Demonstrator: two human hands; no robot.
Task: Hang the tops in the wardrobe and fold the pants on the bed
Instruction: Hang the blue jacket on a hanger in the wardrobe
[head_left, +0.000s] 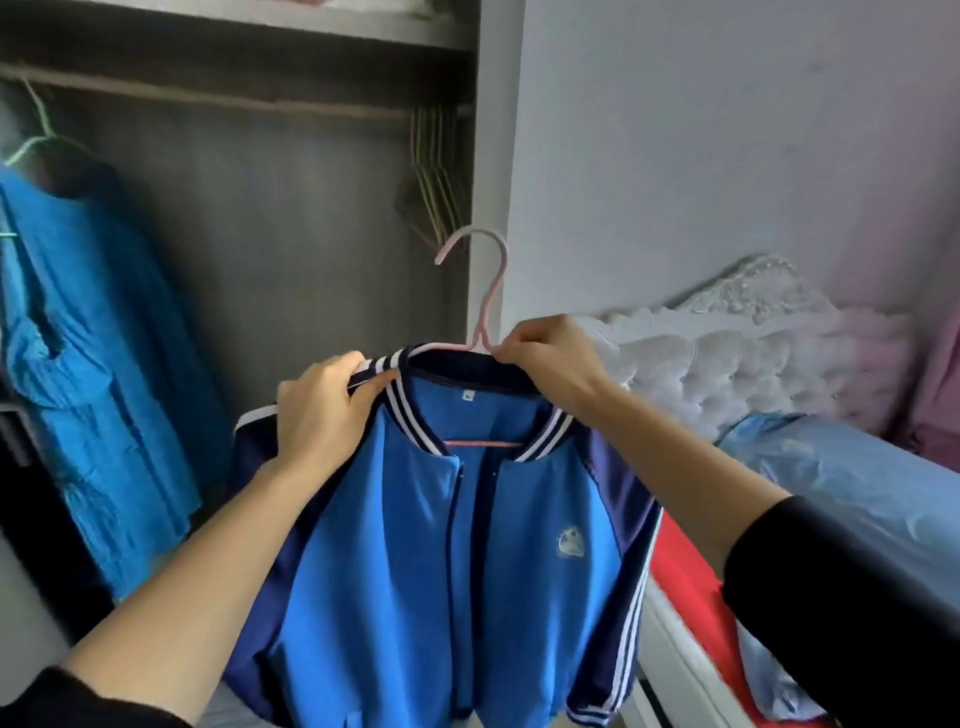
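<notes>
A blue jacket (415, 545) with striped collar hangs on a pink hanger (490, 291) before the open wardrobe (285, 218).

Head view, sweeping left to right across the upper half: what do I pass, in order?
Hung blue garment → left hand → pink hanger hook → right hand → white tufted headboard. The blue jacket, gripped at the collar by both hands, spans the middle, so it is left out.

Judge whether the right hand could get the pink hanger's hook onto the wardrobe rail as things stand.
Probably yes. The right hand holds the hanger at its neck, and the rail has a bare stretch between the blue garment and the spare hangers.
</notes>
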